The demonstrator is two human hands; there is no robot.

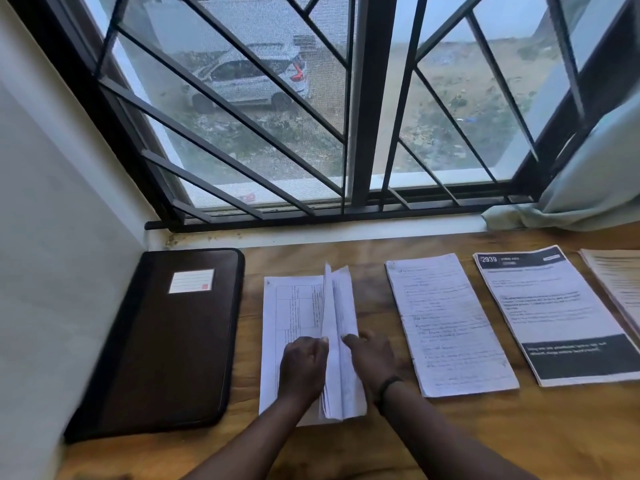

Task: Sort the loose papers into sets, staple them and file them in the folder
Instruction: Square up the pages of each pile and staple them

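A pile of white printed sheets (294, 306) lies on the wooden table (450, 438) in front of me. My left hand (303, 367) rests on the pile and pinches the edge of several sheets (337, 313) lifted up from it. My right hand (372, 358) holds the same lifted sheets from the right side. A closed dark folder (162, 341) with a white label lies to the left of the pile. To the right lie a handwritten set (450, 323), a printed set with black bands (557, 313) and another set (620, 282) at the frame's edge.
A barred window (360, 116) runs along the far edge of the table. A white wall (52, 271) closes the left side next to the folder. A pale curtain (588, 188) hangs down onto the back right corner.
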